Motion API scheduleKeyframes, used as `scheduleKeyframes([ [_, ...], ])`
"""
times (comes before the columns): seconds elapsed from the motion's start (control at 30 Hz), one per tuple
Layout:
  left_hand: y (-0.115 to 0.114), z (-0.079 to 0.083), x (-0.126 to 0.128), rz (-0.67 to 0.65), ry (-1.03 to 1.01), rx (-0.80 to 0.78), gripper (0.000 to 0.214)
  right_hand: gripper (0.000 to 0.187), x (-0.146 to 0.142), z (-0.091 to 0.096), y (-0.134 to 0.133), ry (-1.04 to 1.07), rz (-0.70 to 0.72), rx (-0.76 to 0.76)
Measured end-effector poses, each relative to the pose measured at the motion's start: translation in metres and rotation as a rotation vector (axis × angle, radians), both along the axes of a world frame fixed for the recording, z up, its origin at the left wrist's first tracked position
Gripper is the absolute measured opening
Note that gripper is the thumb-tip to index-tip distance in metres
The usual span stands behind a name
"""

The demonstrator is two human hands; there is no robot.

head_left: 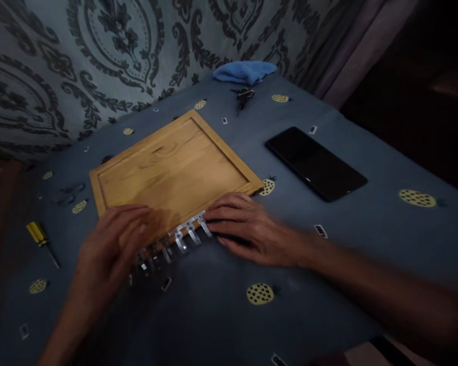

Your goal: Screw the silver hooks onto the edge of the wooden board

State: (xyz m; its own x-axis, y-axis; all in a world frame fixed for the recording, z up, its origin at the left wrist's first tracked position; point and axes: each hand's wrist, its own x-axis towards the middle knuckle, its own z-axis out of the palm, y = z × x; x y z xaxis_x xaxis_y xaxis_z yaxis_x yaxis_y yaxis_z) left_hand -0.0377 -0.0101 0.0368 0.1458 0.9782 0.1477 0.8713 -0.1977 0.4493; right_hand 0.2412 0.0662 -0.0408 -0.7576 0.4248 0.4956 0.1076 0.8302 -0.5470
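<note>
A pale wooden panel (168, 162) with a raised frame lies on the table. Along its near edge runs a shiny metal strip with several hooks (191, 231). Over the near-left corner my left hand (112, 244) curls, its fingers on the wood and its palm side hiding part of the strip's left end. At the near-right side, my right hand (248, 229) closes round the strip's right end and the panel edge, its fingertips against the last hook. The undersides of both grips are hidden.
A black phone (316, 162) lies right of the panel. Farther back are a dark pair of small pliers or scissors (243, 95) and a blue cloth (246, 72). A yellow-handled screwdriver (41, 241) is at left, near small dark pieces (70, 193). A patterned curtain (118, 46) hangs behind.
</note>
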Motion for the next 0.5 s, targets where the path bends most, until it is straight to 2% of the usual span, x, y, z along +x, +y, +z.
scheduleKeyframes([
  [0.1,-0.017,-0.001,-0.036,0.286,0.027,-0.003,0.031,0.026,-0.001,0.0,0.001,0.004,0.009,0.003],
  [0.17,-0.031,-0.005,-0.061,0.496,0.064,0.076,0.037,0.027,-0.001,-0.001,0.002,0.009,0.003,0.019],
  [0.23,-0.044,-0.011,-0.086,0.658,0.091,0.051,0.039,0.029,-0.001,-0.003,0.002,0.015,-0.01,0.033],
  [0.37,-0.065,-0.026,-0.129,0.822,0.137,0.054,0.037,0.029,-0.003,-0.008,0.004,0.032,-0.037,0.084],
  [0.5,-0.068,-0.039,-0.142,0.822,0.106,0.038,0.035,0.032,-0.005,-0.008,0.006,0.059,-0.048,0.142],
])
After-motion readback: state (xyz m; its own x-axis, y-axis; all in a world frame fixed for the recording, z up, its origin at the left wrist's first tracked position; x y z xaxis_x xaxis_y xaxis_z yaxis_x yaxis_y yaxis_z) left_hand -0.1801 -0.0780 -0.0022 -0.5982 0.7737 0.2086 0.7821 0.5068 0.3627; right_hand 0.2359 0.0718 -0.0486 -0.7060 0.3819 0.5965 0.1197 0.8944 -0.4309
